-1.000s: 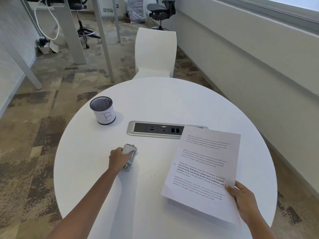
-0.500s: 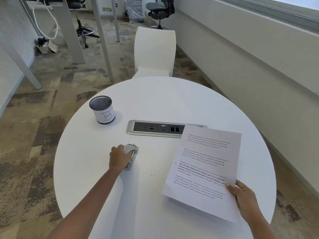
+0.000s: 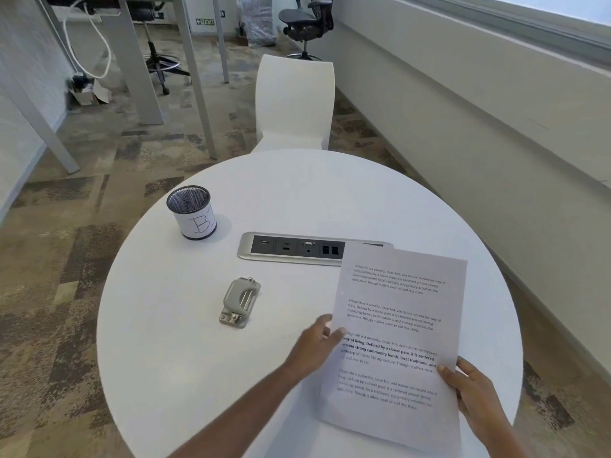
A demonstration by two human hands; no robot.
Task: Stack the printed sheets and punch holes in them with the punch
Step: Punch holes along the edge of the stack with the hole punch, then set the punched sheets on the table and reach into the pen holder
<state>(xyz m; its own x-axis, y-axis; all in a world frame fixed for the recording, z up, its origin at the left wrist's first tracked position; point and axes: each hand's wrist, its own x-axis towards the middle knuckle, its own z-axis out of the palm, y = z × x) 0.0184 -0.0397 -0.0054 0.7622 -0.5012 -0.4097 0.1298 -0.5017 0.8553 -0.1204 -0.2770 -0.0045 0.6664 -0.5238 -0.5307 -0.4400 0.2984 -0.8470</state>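
The printed sheets (image 3: pixel 396 328) are held tilted above the right side of the round white table (image 3: pixel 297 193). My right hand (image 3: pixel 472 391) grips their lower right edge. At their left edge is my left hand (image 3: pixel 317 345), fingers apart, its tips touching or nearly touching the paper. A grey metal hole punch (image 3: pixel 239 302) lies alone on the table to the left of the sheets, with no hand on it.
A mesh pen cup labelled "B" (image 3: pixel 192 212) stands at the table's left rear. A silver socket panel (image 3: pixel 297 249) is set into the table's middle, partly hidden by the sheets. A white chair (image 3: pixel 294 100) is behind the table.
My left hand has let go of the hole punch and moved right to the left edge of the sheets. The punch stays on the table. My right hand still holds the sheets.
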